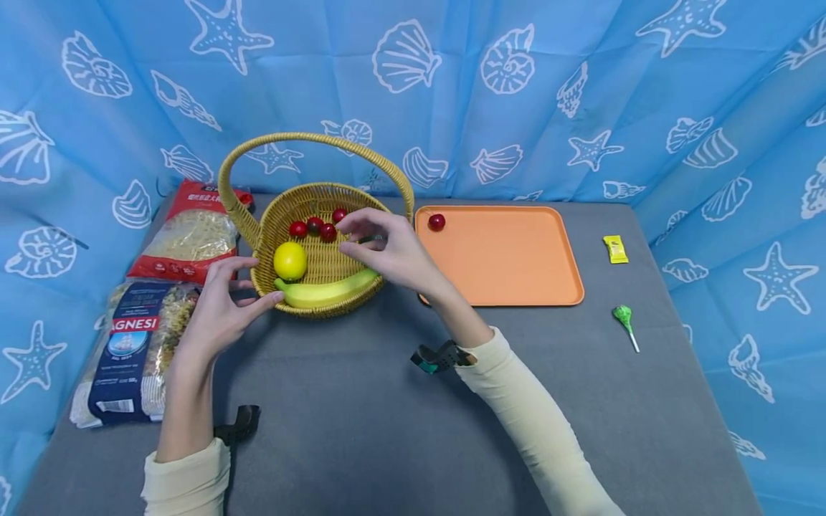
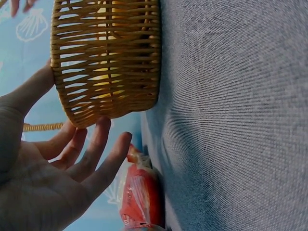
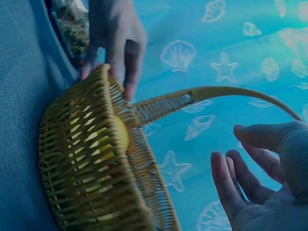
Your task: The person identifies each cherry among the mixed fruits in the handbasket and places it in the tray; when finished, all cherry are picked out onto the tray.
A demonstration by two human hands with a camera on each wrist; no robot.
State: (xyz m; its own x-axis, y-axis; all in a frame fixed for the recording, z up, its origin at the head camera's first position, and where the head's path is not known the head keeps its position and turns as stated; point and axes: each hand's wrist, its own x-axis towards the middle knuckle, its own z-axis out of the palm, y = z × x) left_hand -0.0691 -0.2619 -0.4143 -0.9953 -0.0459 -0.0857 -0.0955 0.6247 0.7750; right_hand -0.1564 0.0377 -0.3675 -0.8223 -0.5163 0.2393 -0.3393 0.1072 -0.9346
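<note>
My left hand [image 1: 222, 304] rested against the near-left wall of the wicker basket [image 1: 303, 283], fingers loosely spread and touching the weave, thumb along its rim; it gripped nothing. My right hand [image 1: 387, 251] hovered over the right part of the basket, above the fruit, with its fingers relaxed and slightly parted; the right wrist view showed my palm bare, holding nothing.

The basket stood on the grey table [image 1: 387, 416], left of centre, its arched handle [image 1: 310, 140] upright. Inside it lay a banana [image 1: 325, 292] along the near wall, a lemon [image 1: 290, 260] at the left just beside the banana, and four cherry tomatoes [image 1: 314, 226] clustered toward the far side.

Just right of the basket sat an orange tray [image 1: 510, 272], with one more cherry tomato [image 1: 437, 221] in its far-left corner. Left of the basket lay two pasta bags: a red one [image 1: 190, 236] farther back and a dark blue one [image 1: 132, 351] nearer. Well apart, near the right edge, lay a small yellow packet [image 1: 616, 249] and a green lollipop [image 1: 624, 319].
</note>
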